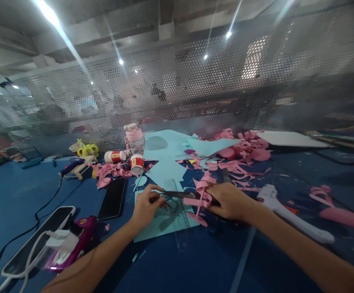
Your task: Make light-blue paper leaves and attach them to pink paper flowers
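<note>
My right hand (230,200) grips the handles of dark scissors (179,195), whose blades point left. A curled pink paper strip (203,199) hangs over the blades by my right fingers. My left hand (146,203) pinches at the tip of the blades, above a light blue paper sheet (161,224) lying on the blue table (18,191). A clear plastic ruler (183,228) lies on that sheet under the scissors.
A black phone (113,198) lies left of my left hand. A white glue gun (286,213) is at my right. Pink paper scraps (244,150), blue sheets (167,144), a bottle (135,139) and glue pots (137,163) sit behind. A white cabled device (36,240) is near left.
</note>
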Demonstrator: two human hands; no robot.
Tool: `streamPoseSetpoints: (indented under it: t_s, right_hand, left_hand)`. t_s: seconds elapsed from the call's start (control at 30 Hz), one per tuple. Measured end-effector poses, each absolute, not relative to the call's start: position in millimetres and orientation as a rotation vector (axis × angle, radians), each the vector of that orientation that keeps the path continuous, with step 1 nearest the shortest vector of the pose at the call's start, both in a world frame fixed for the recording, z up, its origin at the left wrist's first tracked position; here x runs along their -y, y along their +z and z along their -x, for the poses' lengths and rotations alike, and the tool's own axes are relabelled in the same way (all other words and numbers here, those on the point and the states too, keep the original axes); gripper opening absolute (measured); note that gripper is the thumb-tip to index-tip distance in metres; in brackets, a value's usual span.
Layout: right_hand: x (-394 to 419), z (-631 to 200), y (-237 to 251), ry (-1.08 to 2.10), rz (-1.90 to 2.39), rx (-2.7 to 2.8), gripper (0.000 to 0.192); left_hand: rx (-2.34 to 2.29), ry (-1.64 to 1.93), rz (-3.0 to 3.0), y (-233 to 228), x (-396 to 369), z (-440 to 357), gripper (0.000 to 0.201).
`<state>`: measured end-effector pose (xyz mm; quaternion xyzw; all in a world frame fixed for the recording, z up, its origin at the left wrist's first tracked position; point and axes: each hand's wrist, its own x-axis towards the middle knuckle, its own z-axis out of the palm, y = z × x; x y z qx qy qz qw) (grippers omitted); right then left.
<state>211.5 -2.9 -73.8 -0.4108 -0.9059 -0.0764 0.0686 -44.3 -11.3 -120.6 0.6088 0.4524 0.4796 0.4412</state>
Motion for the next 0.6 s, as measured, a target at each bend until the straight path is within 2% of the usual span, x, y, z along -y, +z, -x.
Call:
streamPoseSetpoints:
  t_s: [0.6]
  right_hand:
    - [4.6, -207.2, -75.4, -0.430, 1.160, 2.705, 0.032]
  left_hand:
    - [-1.149, 1.191, -1.517, -123.4, 9.7, 46.9, 0.022]
